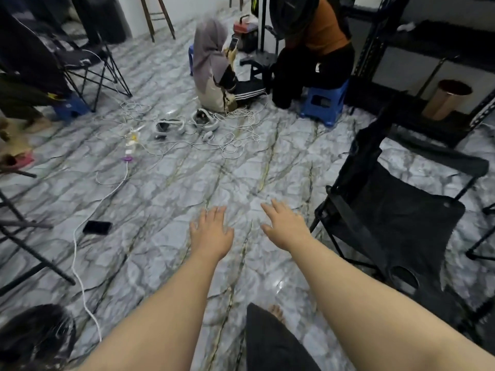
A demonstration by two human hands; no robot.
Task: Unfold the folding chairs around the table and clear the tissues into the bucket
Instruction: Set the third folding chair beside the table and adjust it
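Note:
Both my arms reach forward over the marble-pattern floor. My left hand [211, 231] is open, palm down, fingers apart, holding nothing. My right hand [285, 227] is also open and empty, a short way left of a black folding chair [396, 223] that stands unfolded at the right. Another black folding chair [88, 62] stands unfolded at the far left. A copper-coloured bucket [446, 100] sits on the low shelf of a black rack at the far right. No tissues or table show clearly.
Two people sit at the back on blue stools [324, 103] among white cables and headsets [203, 120]. A power strip [131, 143] and its cable run down the left floor beside a black phone [97, 227]. Dark metal legs [24, 236] stand at the left edge.

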